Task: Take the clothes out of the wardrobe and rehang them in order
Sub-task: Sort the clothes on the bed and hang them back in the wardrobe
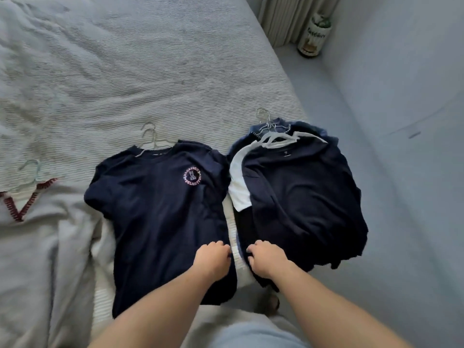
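Observation:
A navy T-shirt with a round pink logo (160,209) lies flat on the bed on wire hangers (150,139). To its right sits a pile of navy shirts (301,197) on several hangers (271,129), with a white shirt (238,187) peeking out at its left side. My left hand (212,259) rests at the right edge of the logo shirt with curled fingers. My right hand (267,259) grips the lower left edge of the pile. The fingertips of both hands are hidden in the cloth.
A white garment with red stitching (22,204) lies on a pale hanger (32,169) at the left of the bed (150,59). Grey floor (401,172) runs along the right side of the bed. A bottle (313,36) stands by the curtain at the back right.

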